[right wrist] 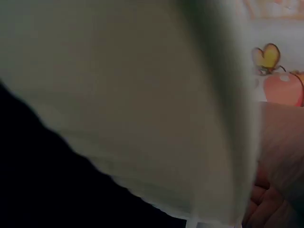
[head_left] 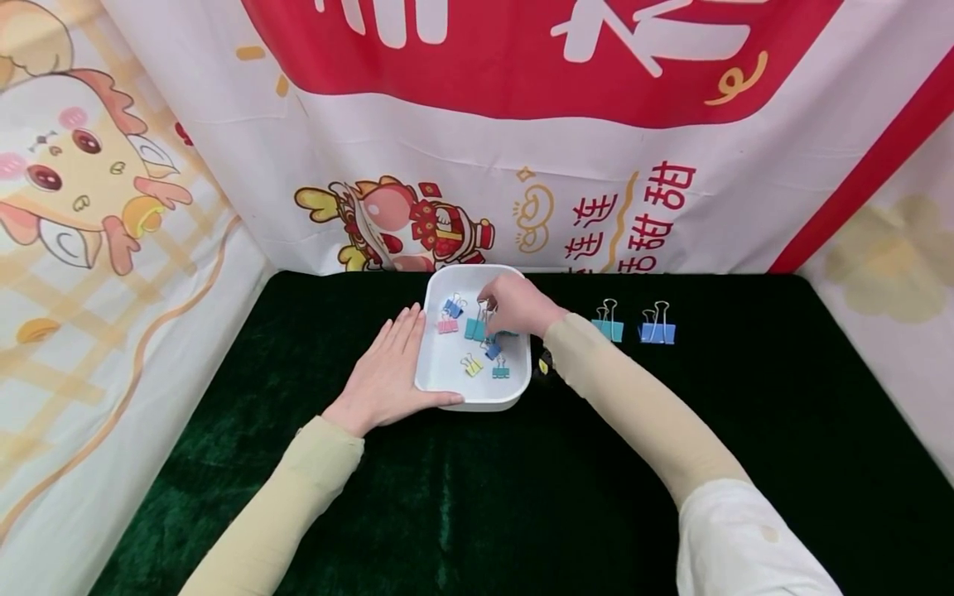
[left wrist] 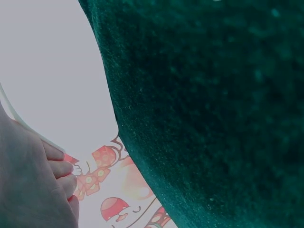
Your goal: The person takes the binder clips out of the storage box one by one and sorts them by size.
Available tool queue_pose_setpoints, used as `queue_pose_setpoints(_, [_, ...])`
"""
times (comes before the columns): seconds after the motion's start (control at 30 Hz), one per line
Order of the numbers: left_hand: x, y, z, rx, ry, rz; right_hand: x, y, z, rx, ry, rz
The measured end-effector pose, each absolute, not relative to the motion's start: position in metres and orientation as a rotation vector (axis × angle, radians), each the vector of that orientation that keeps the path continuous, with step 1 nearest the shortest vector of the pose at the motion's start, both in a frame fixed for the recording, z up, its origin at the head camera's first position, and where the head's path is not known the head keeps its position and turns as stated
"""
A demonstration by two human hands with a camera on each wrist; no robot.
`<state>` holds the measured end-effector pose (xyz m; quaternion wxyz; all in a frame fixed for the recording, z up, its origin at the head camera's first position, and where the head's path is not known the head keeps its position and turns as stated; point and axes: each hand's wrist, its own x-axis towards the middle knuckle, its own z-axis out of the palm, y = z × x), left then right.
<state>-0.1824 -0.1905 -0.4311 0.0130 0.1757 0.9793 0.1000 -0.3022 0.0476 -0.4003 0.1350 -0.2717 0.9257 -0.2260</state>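
Observation:
A white plastic box (head_left: 477,396) holds several small binder clips, among them a pink binder clip (head_left: 447,327), a yellow binder clip (head_left: 471,365) and a small teal binder clip (head_left: 501,370). My left hand (head_left: 391,372) lies along the box's left side, fingers straight and thumb on the near rim. Reaching over the right rim, my right hand (head_left: 517,306) has its fingertips at the wire handles of a larger teal binder clip (head_left: 474,330) and appears to pinch them. A sleeve covers most of the right wrist view, so the fingertips are hidden there.
Right of the box, a teal binder clip (head_left: 609,329) and a blue binder clip (head_left: 658,333) stand on the dark green cloth (head_left: 447,513). A small black-and-yellow object (head_left: 545,362) is partly hidden by the right sleeve. Printed fabric (head_left: 477,165) hangs behind.

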Motion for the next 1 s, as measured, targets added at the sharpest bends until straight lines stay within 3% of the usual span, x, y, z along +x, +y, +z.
queue_pose_setpoints(0.6, [-0.181,-0.189,-0.43,0.537,3.051,0.282,-0.297,0.041,-0.413,-0.943,2.731,-0.358])
queue_pose_setpoints(1.0, [-0.18,-0.189,-0.429,0.53,3.047,0.311,-0.295,0.052,-0.408,-0.901,2.673,-0.763])
